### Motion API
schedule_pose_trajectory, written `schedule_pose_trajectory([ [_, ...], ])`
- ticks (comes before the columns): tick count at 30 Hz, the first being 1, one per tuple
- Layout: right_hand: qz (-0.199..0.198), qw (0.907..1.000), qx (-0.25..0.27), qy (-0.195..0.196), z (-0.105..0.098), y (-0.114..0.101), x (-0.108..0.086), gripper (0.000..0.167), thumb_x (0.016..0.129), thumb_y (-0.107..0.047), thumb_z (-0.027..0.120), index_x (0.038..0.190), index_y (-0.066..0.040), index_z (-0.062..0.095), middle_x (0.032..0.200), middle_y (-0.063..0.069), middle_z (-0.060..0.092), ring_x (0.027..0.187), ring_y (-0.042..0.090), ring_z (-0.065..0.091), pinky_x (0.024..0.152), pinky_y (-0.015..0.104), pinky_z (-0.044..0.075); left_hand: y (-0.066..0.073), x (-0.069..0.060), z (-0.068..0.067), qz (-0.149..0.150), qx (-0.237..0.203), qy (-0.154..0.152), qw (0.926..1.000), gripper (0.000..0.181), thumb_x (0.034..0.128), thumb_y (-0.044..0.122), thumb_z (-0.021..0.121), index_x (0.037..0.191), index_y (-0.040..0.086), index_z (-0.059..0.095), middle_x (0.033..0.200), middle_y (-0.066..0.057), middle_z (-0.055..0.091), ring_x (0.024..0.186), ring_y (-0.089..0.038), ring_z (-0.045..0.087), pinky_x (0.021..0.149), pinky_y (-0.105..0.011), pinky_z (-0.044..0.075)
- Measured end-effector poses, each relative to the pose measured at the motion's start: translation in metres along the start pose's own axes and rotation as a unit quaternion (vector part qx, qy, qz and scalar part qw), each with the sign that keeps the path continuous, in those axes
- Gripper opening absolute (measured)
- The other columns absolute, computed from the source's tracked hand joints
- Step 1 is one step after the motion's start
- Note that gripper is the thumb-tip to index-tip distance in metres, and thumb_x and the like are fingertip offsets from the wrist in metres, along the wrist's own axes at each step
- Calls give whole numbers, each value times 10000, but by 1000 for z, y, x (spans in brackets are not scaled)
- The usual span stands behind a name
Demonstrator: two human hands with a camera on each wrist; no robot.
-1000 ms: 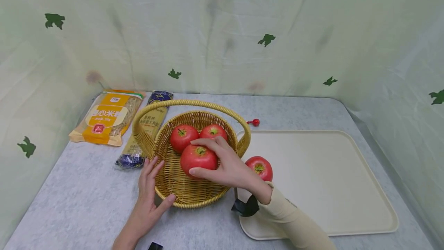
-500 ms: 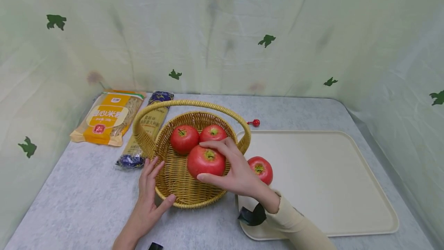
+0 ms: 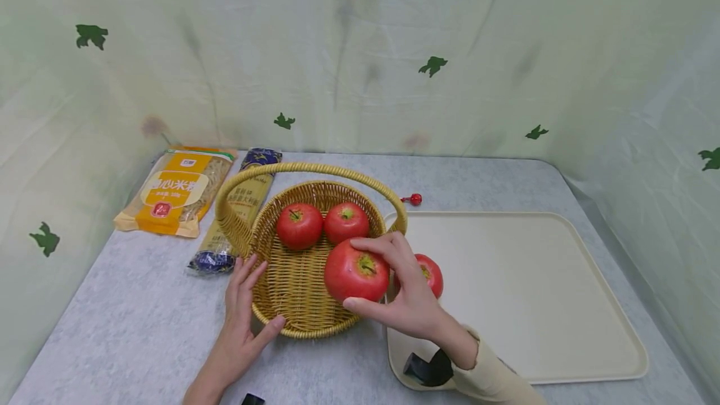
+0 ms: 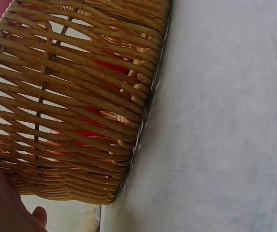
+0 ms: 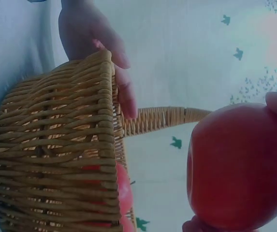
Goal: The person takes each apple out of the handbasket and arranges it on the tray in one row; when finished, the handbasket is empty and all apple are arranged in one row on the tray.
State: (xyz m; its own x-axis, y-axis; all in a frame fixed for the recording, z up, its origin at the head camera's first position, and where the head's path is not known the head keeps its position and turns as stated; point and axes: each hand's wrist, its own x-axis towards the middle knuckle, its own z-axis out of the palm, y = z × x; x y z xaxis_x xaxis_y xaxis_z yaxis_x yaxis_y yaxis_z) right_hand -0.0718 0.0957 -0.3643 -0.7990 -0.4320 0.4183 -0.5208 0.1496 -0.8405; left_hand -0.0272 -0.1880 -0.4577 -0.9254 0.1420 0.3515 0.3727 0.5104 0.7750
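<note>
My right hand (image 3: 409,295) grips a red apple (image 3: 355,272) between thumb and fingers, raised over the right side of the wicker basket (image 3: 295,283). In the right wrist view the held apple (image 5: 240,166) hangs apart from the basket's rim. Two more red apples (image 3: 299,225) sit at the back inside the basket. On the basket's left rim rests my left hand (image 3: 240,317), its fingers extended and thumb at the front. The left wrist view has the basket's woven side (image 4: 70,101) close up, with red showing through the gaps.
A cream tray (image 3: 517,292) lies to the right, with another apple (image 3: 432,275) at its left edge, partly behind my right hand. Left of the basket are a spaghetti packet (image 3: 247,195) and an orange noodle bag (image 3: 177,192). A small red object (image 3: 415,199) lies behind the tray.
My right hand has lifted the apple from among those in the basket and carried it right and toward me. The left hand has stayed at the rim.
</note>
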Motion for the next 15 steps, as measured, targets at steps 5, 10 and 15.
schedule_pose_trajectory([
  [5, -139, 9996, -133, 229, -9, 1, -10, 659, 728, -282, 810, 1319, -219, 524, 1197, -6, 472, 1115, 224, 434, 754, 364, 527, 0, 0, 0, -6, -17, -4, 10000, 863, 790, 76, 694, 1504, 90, 209, 1560, -95, 25, 1400, -337, -127, 1035, -646, -22],
  [10, -215, 9983, -213, 495, -21, -6, -19, 637, 710, -190, 818, 1281, -140, 541, 1154, 45, 477, 1079, 237, 449, 747, 358, 524, 0, 0, 0, -3, -34, -8, 10000, 864, 790, 74, 694, 1504, 88, 208, 1560, -98, 25, 1400, -339, -128, 1030, -654, -20],
  [15, -148, 9966, -248, 766, -34, -12, -27, 654, 659, -23, 799, 1256, -54, 532, 1148, 92, 488, 1073, 236, 461, 739, 341, 529, 0, 0, 0, 17, -37, -5, 10000, 867, 786, 74, 695, 1504, 87, 208, 1560, -97, 26, 1400, -336, -131, 1032, -651, -22],
])
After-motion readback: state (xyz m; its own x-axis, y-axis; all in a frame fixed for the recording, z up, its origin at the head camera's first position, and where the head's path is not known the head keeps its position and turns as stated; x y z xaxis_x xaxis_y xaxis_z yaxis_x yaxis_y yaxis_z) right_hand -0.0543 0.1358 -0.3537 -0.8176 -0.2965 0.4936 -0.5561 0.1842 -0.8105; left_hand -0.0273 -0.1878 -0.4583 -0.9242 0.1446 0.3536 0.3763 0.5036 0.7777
